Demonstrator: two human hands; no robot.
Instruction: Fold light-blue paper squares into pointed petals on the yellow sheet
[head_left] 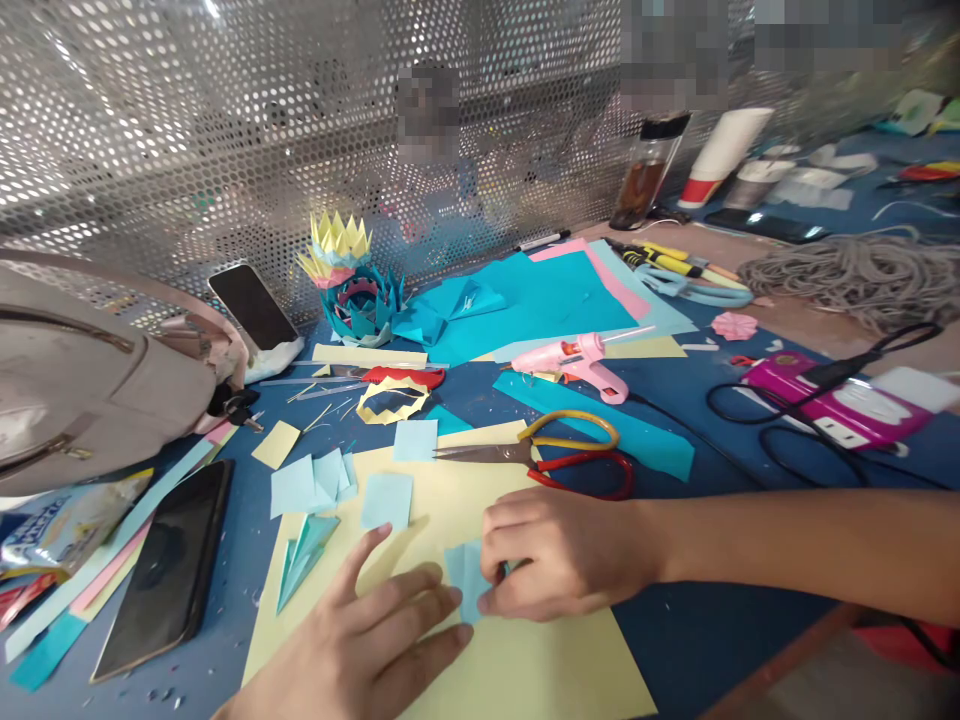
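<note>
A light blue square of paper (465, 570) with crease lines lies on a large pale yellow sheet (562, 660). My right hand (562, 555) comes in from the right, its fingers curled and pinching the paper's right edge. My left hand (375, 620) is spread out, fingertips resting at the paper's left and lower edge, index finger pointing toward another light blue square (387, 500). Further left lie several overlapping light blue squares (296, 484) and folded blue-green pointed pieces (306, 555). Scissors (517, 453) with yellow and red handles lie just beyond my hands.
A pink glue gun (574, 362) rests behind the scissors, its cord trailing right. Folded paper flowers (360, 305) stand near the perforated metal panel (495, 130). Phones (169, 570), a grey bag (97, 370), a purple power strip (840, 395) and grey cord (832, 275) surround the work area.
</note>
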